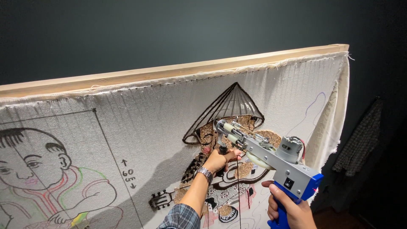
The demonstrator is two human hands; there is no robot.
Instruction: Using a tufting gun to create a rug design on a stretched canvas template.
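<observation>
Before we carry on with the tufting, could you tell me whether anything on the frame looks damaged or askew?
Only the cloth edges: frayed threads along the wooden frame top, and the right edge hangs loose and ragged at the corner. The tufting gun looks intact.

A pale wooden frame [178,70] runs slantwise across the top, with a frayed cloth hem folded over just below it. On the far left of the stretched fabric a line drawing of a child [40,178] shows dark hair, a pink mouth and red and green outlines on the clothing. Beside it a thin drawn line [111,157] slants downward, with small arrows near it. Behind everything stands a dark grey-green wall [169,29]. At the right, a checked garment [360,140] hangs in shadow.
</observation>
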